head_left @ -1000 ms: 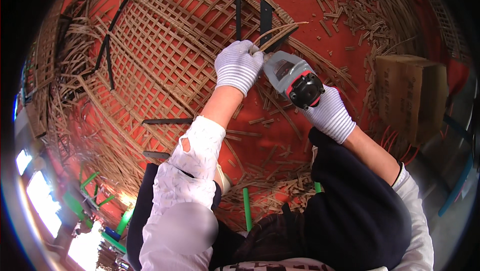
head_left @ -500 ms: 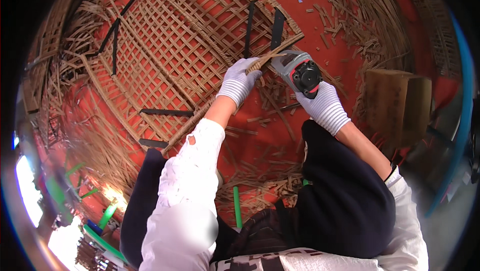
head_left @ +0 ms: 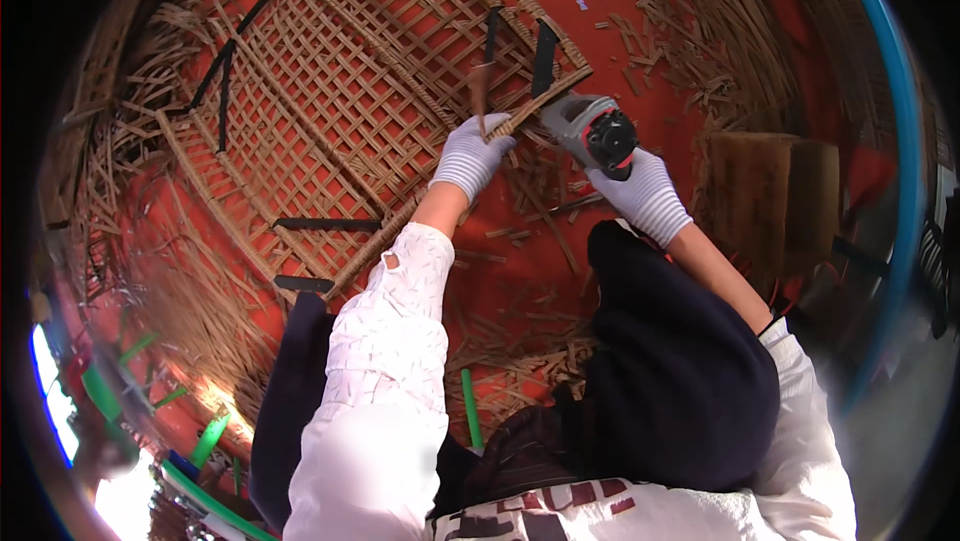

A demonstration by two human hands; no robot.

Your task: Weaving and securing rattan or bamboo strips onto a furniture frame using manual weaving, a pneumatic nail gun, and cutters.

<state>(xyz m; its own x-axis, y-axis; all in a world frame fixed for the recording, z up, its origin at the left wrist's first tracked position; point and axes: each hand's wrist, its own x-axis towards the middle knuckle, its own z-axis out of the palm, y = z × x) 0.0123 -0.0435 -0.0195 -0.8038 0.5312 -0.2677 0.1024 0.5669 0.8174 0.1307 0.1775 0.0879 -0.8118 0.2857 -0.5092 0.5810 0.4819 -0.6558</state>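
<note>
A large woven bamboo lattice panel (head_left: 330, 91) lies on the red floor, with black straps across it. My left hand (head_left: 470, 153), in a white knit glove, grips a thin bamboo strip (head_left: 480, 91) at the panel's near edge. My right hand (head_left: 640, 191), also gloved, holds a grey and red power tool (head_left: 590, 131) whose nose meets the panel's edge just right of my left hand. Both forearms reach forward over my dark trousers.
Loose bamboo strips and offcuts (head_left: 540, 341) litter the red floor around my knees. A brown block-shaped stool (head_left: 770, 191) stands to the right. A blue curved pipe (head_left: 890, 141) runs along the right rim. Green rods (head_left: 468, 406) lie near my legs.
The view has shifted so the panel, hands and tool sit lower in the picture. My left hand now lifts a bamboo strip upright at the panel edge; the tool stays against the edge.
</note>
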